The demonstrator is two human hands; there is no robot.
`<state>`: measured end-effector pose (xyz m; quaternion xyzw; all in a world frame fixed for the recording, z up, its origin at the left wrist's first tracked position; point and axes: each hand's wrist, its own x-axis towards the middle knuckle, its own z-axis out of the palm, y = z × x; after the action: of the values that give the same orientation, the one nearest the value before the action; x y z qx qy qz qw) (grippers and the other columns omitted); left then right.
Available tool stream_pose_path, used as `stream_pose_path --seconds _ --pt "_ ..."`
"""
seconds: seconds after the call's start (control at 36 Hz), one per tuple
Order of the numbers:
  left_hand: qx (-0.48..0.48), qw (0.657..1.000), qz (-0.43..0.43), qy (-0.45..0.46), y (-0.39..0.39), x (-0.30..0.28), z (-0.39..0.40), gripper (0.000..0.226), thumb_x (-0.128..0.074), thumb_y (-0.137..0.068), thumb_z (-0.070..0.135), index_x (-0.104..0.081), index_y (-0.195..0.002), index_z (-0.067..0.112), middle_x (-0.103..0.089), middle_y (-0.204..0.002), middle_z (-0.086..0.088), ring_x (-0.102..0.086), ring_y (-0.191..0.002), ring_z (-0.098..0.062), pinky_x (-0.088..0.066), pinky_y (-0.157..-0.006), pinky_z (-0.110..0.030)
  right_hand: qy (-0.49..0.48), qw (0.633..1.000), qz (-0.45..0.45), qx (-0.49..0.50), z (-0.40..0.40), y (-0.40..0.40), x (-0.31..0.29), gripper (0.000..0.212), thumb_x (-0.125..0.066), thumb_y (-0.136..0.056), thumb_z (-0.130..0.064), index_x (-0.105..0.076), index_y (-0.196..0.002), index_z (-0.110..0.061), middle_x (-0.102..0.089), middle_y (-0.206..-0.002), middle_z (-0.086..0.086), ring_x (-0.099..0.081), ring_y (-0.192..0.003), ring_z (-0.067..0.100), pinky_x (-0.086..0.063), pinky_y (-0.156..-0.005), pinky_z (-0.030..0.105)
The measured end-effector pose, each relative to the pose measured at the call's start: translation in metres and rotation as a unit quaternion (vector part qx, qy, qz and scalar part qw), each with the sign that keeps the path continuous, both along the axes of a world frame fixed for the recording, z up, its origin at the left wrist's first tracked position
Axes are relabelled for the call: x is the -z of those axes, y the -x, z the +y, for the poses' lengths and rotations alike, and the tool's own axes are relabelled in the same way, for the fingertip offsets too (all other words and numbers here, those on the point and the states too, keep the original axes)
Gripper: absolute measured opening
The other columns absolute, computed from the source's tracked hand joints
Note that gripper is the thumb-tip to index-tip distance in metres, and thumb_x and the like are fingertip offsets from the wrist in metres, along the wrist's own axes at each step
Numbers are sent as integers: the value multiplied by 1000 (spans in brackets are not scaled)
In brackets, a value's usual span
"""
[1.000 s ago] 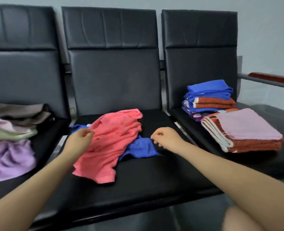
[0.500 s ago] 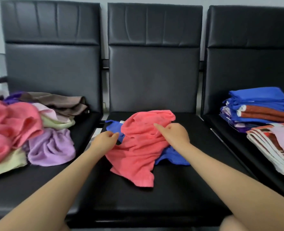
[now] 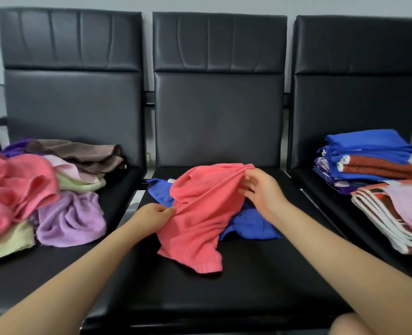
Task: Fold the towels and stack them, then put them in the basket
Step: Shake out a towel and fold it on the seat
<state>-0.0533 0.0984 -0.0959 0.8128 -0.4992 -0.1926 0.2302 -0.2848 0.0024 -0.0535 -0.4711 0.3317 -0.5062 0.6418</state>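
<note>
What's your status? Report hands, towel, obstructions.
Left hand pinching coral towel edge; right hand holding its top corner. Towel unfolded, over blue towel. Nothing blocking.

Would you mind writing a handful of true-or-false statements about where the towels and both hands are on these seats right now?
1. The left hand pinches an edge of the coral towel. True.
2. The coral towel lies neatly folded. False: it is crumpled and partly lifted between the hands.
3. A blue towel lies under the coral towel on the middle seat. True.
4. The folded stack sits on the left seat. False: it is on the right seat; the left seat holds an unfolded pile.
5. The right hand rests on the folded stack. False: it is at the coral towel's upper edge.
</note>
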Motion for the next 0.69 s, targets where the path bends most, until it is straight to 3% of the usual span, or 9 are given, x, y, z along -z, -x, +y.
stream_pose_path --seconds 0.11,0.25,0.31,0.36,0.47,0.53,0.56,0.61,0.69 --pt "-17 1000 2 2 10 -3 -2 51 -44 -98 47 -71 -104 3 -64 -100 -9 -58 -94 -21 -43 -83 -30 -35 998 -44 -27 2 40 -10 30 -42 -96 -12 -51 -68 -12 -71 -75 4 -66 -84 22 -48 -76 32" --pt "-12 1000 21 -5 20 -5 -6 50 -50 -95 49 -70 -96 2 -62 -94 -10 -53 -91 -21 -41 -82 -29 -24 986 167 10 9 65 4 34 -51 -99 -28 -57 -69 -13 -68 -70 4 -65 -66 18 -46 -60 26" --pt "-19 999 27 7 26 -8 -7 50 -47 -97 45 -69 -106 1 -62 -98 -11 -54 -99 -25 -38 -85 -29 16 962 273 -16 18 62 15 32 -55 -97 -29 -60 -70 -12 -65 -71 5 -61 -60 15 -43 -52 20" --pt "-33 998 37 25 30 -13 -7 48 -44 -100 40 -65 -117 0 -60 -122 -18 -52 -115 -30 -37 -92 -28 100 926 361 -34 25 53 24 24 -60 -95 -25 -61 -73 -16 -64 -74 2 -57 -59 10 -42 -49 17" --pt "-59 997 35 28 28 -18 -1 46 -38 -102 34 -62 -121 0 -56 -131 -20 -50 -122 -31 -37 -96 -30 306 830 465 -6 31 27 27 7 -68 -88 -28 -67 -90 -21 -63 -88 -8 -50 -67 -2 -44 -71 23" --pt "-72 997 34 24 21 -14 2 45 -39 -102 33 -64 -114 -2 -63 -116 -21 -57 -108 -33 -42 -88 -33 365 802 473 4 33 12 25 25 -67 -89 -34 -66 -111 -22 -59 -106 -8 -51 -75 0 -43 -78 25" --pt "-76 996 36 22 17 -13 6 43 -41 -101 33 -67 -108 -1 -66 -98 -17 -61 -89 -30 -44 -77 -32 384 790 478 0 33 3 24 37 -65 -89 -38 -61 -123 -24 -56 -116 -8 -55 -86 5 -44 -82 27" --pt "-81 996 36 13 11 -10 13 36 -45 -98 32 -69 -94 6 -58 -59 -4 -50 -52 -17 -40 -53 -25 406 745 528 -21 32 -12 25 57 -62 -90 -45 -46 -141 -28 -48 -137 -6 -52 -117 14 -44 -95 33" --pt "-80 995 58 -2 5 -10 21 33 -50 -96 30 -63 -71 12 -51 -37 0 -42 -35 -16 -33 -37 -17 436 645 623 -72 25 -26 32 45 -57 -93 -38 -52 -137 -31 -53 -136 -3 -51 -123 21 -46 -93 37"
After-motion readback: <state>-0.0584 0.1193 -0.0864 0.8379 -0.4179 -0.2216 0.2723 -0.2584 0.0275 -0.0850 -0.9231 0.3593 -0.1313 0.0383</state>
